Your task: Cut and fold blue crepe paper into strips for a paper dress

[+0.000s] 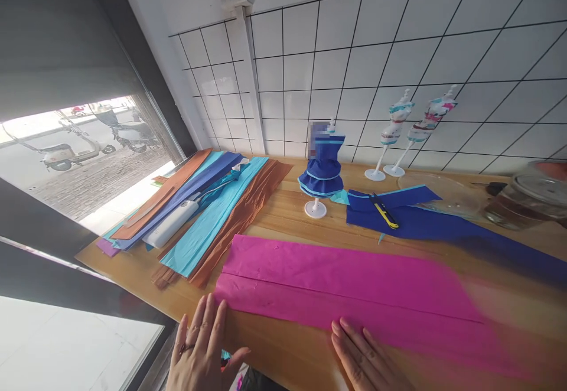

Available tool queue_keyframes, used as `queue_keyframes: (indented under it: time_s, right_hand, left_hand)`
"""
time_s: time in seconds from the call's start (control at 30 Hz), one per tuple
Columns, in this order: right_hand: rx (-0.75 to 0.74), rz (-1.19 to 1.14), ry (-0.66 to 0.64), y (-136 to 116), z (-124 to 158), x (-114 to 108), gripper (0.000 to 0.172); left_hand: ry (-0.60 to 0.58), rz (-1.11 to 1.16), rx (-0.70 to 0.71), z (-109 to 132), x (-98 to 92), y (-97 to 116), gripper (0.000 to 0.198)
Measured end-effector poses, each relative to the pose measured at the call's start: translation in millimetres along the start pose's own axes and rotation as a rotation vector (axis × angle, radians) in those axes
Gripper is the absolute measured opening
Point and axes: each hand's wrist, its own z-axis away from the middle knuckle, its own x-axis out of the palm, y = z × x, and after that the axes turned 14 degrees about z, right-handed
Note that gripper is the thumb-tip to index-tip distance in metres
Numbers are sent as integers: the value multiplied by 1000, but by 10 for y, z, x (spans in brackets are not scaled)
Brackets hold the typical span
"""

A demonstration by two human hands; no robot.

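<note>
A long magenta paper sheet (310, 261) lies flat across the front of the wooden table (274, 344), with a lengthwise crease or seam along it. My left hand (199, 344) is at the sheet's lower left corner; its fingers are spread, the tips at the edge. On the sheet's near edge rests my right hand (365, 358), palm down with fingers stretched out. The sheet's right end is blurred. Behind it stands a small dress form (321, 169) in a layered dark blue dress with light blue trim.
Coloured paper strips (217, 208) and a white device (172, 225) lie at the left. Dark blue paper (411, 225) carries a yellow and black cutting tool (384, 212). Two small mannequins (392, 134) stand by the tiled wall; a glass jar (527, 196) sits at right.
</note>
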Motion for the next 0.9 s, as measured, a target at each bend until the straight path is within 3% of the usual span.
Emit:
queue_keyframes:
  time_s: [0.1,0.17,0.27,0.37,0.47,0.67,0.9]
  right_hand:
    - [-27,25,6,11,-39,-23,43]
    - [-28,28,5,17,-55,-37,43]
    - [-26,51,7,31,-71,-59,42]
    - [-39,80,-1,40,-71,-71,44]
    - [-43,92,-19,36,-50,-64,43]
    - [-20,82,-8,23,-54,-56,33]
    - [-42,82,-34,14,-64,-60,32]
  left_hand:
    - [45,34,-23,-103,33,201,83]
    - [22,149,132,-203,74,427,82]
    - [-2,257,324,-350,161,773,42]
    - [-18,236,464,-452,223,949,36]
    - [-27,199,473,-471,227,917,38]
    - [-108,179,378,-340,157,610,43]
    - [-102,120,333,-308,62,271,85]
